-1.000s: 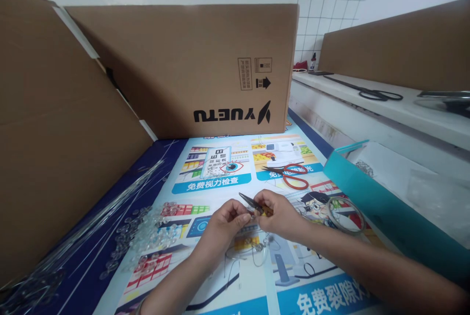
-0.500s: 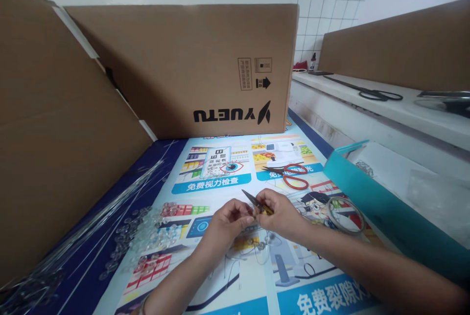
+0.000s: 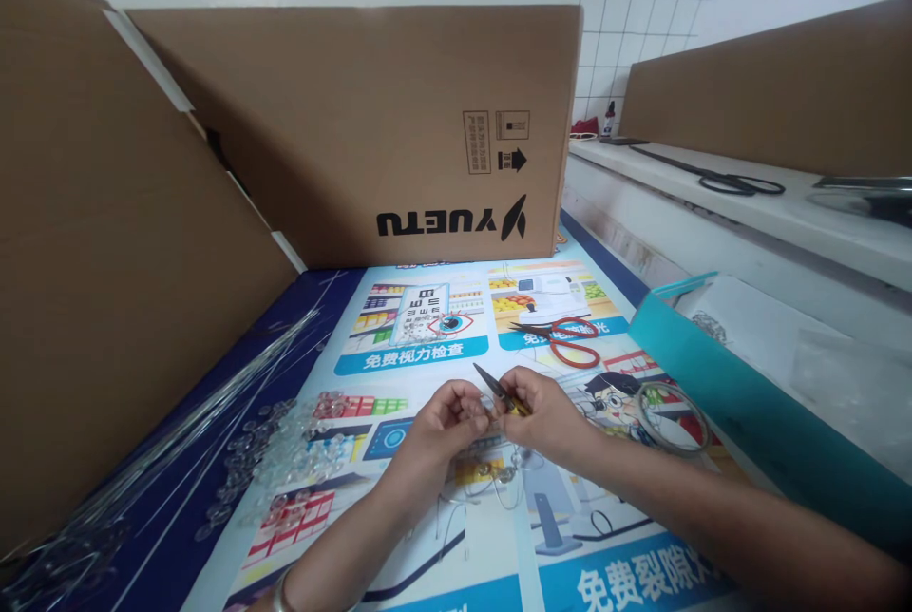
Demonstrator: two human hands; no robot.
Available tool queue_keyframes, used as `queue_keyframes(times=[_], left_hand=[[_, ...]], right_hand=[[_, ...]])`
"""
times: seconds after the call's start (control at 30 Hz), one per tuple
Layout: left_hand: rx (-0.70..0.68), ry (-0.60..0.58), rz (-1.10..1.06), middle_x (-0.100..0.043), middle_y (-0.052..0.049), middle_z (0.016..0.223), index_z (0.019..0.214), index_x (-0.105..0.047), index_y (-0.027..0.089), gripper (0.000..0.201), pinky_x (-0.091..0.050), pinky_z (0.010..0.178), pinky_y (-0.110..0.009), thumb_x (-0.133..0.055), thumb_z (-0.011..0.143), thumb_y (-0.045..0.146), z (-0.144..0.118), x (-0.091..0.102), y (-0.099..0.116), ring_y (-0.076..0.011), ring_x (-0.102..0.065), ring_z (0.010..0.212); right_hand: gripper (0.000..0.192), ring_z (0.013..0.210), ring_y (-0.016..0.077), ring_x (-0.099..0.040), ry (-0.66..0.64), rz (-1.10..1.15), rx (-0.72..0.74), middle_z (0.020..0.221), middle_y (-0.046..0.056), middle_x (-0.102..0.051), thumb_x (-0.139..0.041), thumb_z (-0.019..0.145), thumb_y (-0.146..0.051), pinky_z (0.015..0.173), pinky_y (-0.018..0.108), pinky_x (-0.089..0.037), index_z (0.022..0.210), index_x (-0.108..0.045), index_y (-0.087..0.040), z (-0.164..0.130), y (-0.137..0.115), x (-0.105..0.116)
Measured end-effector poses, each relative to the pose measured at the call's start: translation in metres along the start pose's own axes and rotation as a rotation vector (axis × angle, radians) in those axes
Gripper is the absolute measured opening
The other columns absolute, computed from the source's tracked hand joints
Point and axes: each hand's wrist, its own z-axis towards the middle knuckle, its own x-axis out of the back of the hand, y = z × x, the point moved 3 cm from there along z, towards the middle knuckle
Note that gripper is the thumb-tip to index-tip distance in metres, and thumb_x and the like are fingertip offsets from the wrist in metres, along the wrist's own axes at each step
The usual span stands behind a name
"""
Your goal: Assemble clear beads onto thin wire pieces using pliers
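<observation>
While the left hand [image 3: 443, 422] pinches a small wire piece [image 3: 499, 477], the right hand [image 3: 545, 414] grips pliers [image 3: 493, 382], tips pointing up-left, away from both wrists.

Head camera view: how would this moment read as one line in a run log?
right hand: grips small pliers | left hand: pinches thin wire at pliers | nearby: red scissors, clear beads

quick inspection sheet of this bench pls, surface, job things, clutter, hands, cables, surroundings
surface: printed poster mat on the bench.
job's things: pointed pliers; thin wire piece hanging below the hands.
clutter: clear beads, clear rods, red scissors, tape roll, teal box.
hands: left hand pinches at the pliers' tip; right hand grips the pliers.
cables: nothing seen.
surroundings: cardboard boxes; shelf with black scissors.
</observation>
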Motion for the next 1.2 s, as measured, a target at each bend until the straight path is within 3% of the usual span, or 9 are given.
queue_keyframes(times=[0.2, 0.43, 0.77, 0.97, 1.2], left_hand=[[0.037, -0.037, -0.007, -0.058, -0.002, 0.081, 0.082, -0.054, 0.017, 0.014, -0.041, 0.073, -0.026, -0.063, 0.074, 0.025, 0.0, -0.001, 0.0, -0.0135, -0.055, 0.076], [0.022, -0.003, 0.079, -0.058, 0.0, 0.072, 0.077, -0.054, 0.016, 0.013, -0.038, 0.062, -0.021, -0.06, 0.077, 0.028, 0.002, 0.002, -0.002, -0.01, -0.051, 0.066], [0.036, 0.004, 0.074, -0.059, 0.001, 0.071, 0.077, -0.056, 0.017, 0.016, -0.039, 0.063, -0.022, -0.068, 0.069, 0.023, 0.006, 0.004, -0.001, -0.0104, -0.054, 0.066], [0.063, -0.042, 0.133, -0.06, 0.0, 0.071, 0.07, -0.054, 0.016, 0.018, -0.04, 0.062, -0.023, -0.071, 0.064, 0.02, 0.006, 0.004, 0.002, -0.0114, -0.055, 0.066], [0.098, -0.112, 0.088, -0.06, -0.001, 0.073, 0.073, -0.053, 0.016, 0.016, -0.039, 0.062, -0.023, -0.067, 0.069, 0.022, 0.005, 0.006, 0.004, -0.0115, -0.055, 0.066]], right_hand=[[0.014, 0.06, 0.0087, -0.044, 0.008, 0.038, -0.006, 0.067, -0.004, -0.048, -0.052, 0.063, -0.014, 0.052, 0.021, -0.035, 0.074, -0.045, -0.018, -0.001, -0.003, 0.002], [0.011, 0.059, 0.0083, -0.042, 0.048, -0.03, 0.018, 0.066, -0.005, -0.046, -0.053, 0.066, -0.019, 0.052, 0.02, -0.034, 0.075, -0.046, -0.019, 0.001, 0.003, 0.001], [0.012, 0.06, 0.0084, -0.043, 0.034, -0.086, 0.04, 0.068, -0.004, -0.048, -0.053, 0.066, -0.019, 0.052, 0.02, -0.034, 0.077, -0.046, -0.019, 0.002, 0.008, 0.0], [0.013, 0.057, 0.0078, -0.041, 0.052, -0.117, 0.04, 0.065, -0.005, -0.047, -0.054, 0.066, -0.021, 0.049, 0.019, -0.033, 0.076, -0.046, -0.019, 0.003, 0.014, -0.001], [0.014, 0.058, 0.0081, -0.042, 0.028, -0.1, 0.02, 0.067, -0.004, -0.047, -0.054, 0.065, -0.019, 0.051, 0.019, -0.034, 0.076, -0.046, -0.019, 0.001, 0.01, -0.001]])
